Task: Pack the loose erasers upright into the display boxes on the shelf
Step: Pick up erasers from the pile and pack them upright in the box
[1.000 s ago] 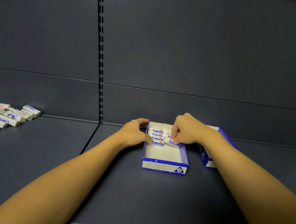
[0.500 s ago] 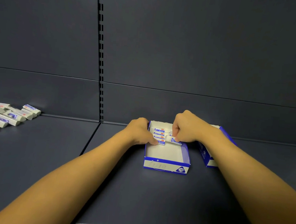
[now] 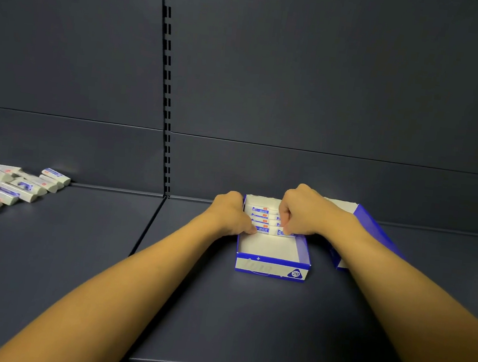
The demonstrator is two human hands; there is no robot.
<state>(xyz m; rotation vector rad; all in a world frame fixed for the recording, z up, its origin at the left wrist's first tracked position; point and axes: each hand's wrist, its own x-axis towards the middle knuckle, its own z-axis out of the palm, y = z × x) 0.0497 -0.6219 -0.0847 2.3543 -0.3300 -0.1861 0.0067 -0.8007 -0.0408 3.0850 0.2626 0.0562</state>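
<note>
Seating one eraser at the front of the row inside the open display box (image 3: pixel 271 268), blue and white, marked 2B, near the back of the dark shelf (image 3: pixel 218 311)

Right hand (image 3: pixel 306 214): fingers curled down, tips pinching the newest eraser (image 3: pixel 281 232) by its top edge, on the right side of the box. Left hand (image 3: pixel 232 217): draped over the box's left wall, thumb tip pressing the front face of the packed row (image 3: pixel 260 220) on that side; remaining fingers hidden behind the wall, so cannot tell how curled

Row: several erasers on edge, labels facing forward, filling the rear part of the box; front part bare white floor

To do well, by judgement:
- Keep the left thumb braced against the row until the new piece stands, otherwise likely to topple forward into the bare space
- Press straight down with the right fingertips, then nudge back flush against the neighbour, label aligned with the rest
- Release the right pinch first, the left thumb last
- Avoid dragging the light cardboard box along the shelf while pushing

Second box (image 3: pixel 372 224), same colours, just beside and behind on the right, partly hidden by the right forearm; contents not visible. Loose erasers (image 3: pixel 10 186) heaped flat far to the left on the neighbouring shelf bay, well apart from the box, so plenty left to pack
</note>
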